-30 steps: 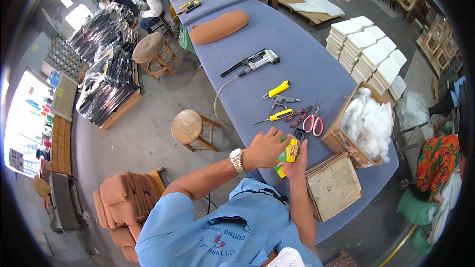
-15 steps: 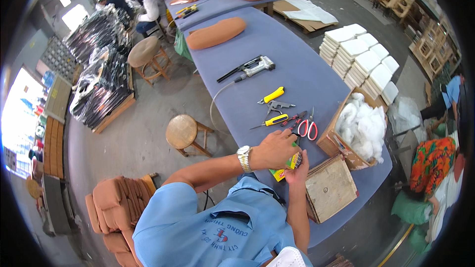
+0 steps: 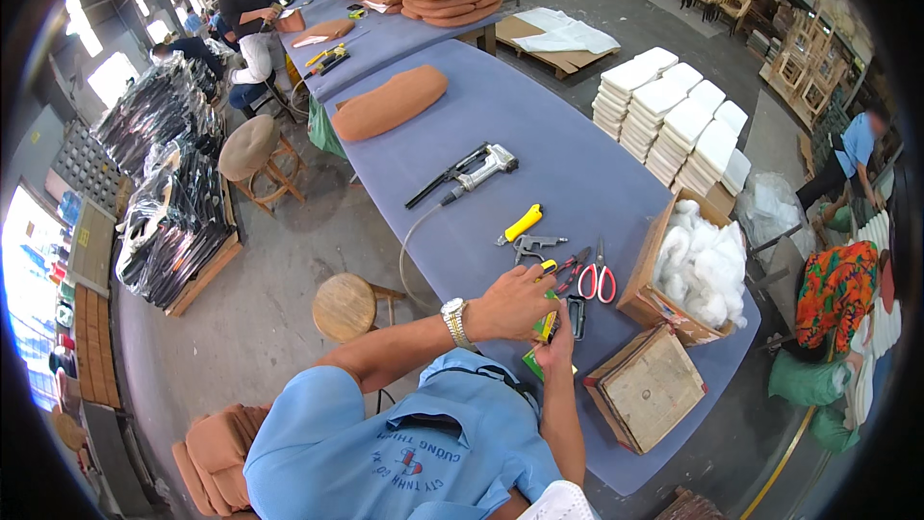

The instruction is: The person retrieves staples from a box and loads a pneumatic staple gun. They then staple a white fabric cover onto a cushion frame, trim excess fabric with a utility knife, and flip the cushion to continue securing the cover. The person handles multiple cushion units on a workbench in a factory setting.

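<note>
Small yellow-green box [image 3: 548, 327] is left of the stuffing carton [image 3: 643, 302]; the right hand [image 3: 555, 351] grips it, the left hand [image 3: 510, 304] bends over, whether pinching I cannot tell.

1. Worn on the head: left of 2 side-by-side fisheye cameras.
2. Looks down past the blue shirt [image 3: 375, 424] onto left hand [image 3: 510, 308] and right hand [image 3: 555, 351], then out along the table [image 3: 568, 159].
3. Near the hands; bends straight edges toward the dark round rim.

Carton [image 3: 646, 274]: matt cardboard; inside, fluffy stuffing [image 3: 698, 265]. Left of carton: small box [image 3: 547, 324], smooth card; scissors [image 3: 598, 268], shiny metal, glossy plastic. Beside carton: scuffed wooden case [image 3: 647, 389].
</note>
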`<action>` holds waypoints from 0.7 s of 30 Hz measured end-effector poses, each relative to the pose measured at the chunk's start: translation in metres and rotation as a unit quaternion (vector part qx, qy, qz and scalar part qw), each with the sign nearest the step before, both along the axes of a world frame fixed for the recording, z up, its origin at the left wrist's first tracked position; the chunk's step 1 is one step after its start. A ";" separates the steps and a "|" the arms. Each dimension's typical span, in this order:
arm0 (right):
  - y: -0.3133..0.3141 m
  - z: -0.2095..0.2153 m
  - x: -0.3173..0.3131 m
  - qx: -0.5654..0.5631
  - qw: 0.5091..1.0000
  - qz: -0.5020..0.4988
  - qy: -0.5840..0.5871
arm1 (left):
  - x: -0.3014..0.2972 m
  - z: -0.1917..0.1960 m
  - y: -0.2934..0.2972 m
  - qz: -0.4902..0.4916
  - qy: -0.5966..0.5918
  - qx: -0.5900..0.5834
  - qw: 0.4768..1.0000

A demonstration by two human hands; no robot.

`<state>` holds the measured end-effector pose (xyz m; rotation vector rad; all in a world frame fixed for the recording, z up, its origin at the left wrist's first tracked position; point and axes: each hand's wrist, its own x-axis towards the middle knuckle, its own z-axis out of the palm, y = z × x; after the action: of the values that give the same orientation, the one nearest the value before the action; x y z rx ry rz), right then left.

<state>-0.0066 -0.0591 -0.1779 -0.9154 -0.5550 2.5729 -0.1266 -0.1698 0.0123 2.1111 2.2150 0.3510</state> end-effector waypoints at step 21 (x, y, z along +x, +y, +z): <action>0.032 -0.005 -0.048 0.421 0.825 -0.136 -0.352 | -0.118 -0.100 -0.035 -0.004 -0.276 0.031 0.961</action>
<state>-0.0545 -0.0274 -0.1827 -1.4051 -1.4668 1.3815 -0.2449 -0.2047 -0.0875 1.7571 1.8819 0.8928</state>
